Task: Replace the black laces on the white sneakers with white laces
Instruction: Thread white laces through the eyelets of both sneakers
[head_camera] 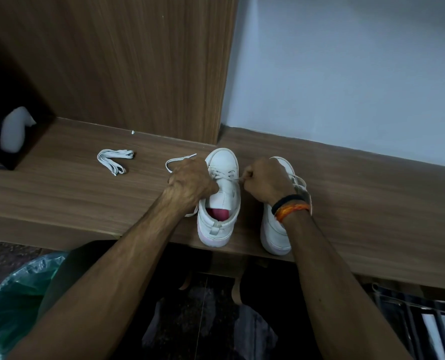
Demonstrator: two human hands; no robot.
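Note:
Two white sneakers stand side by side on a wooden desk [86, 198], toes pointing away from me. The left sneaker [220, 203] has a pink insole and a white lace [224, 174] crossing its lowest eyelets. My left hand [191, 181] grips that shoe's left side, and a loop of the lace [175, 161] trails out beyond it. My right hand [264, 179] pinches the lace's other end just right of the shoe. The right sneaker [276, 229] is partly hidden behind my right wrist and shows white laces. No black lace is visible.
A folded bundle of white lace [114, 159] lies on the desk to the left. A dark tissue box [10, 131] stands at far left. A wooden panel and blue wall rise behind. A bin with a green liner [16, 294] sits below left.

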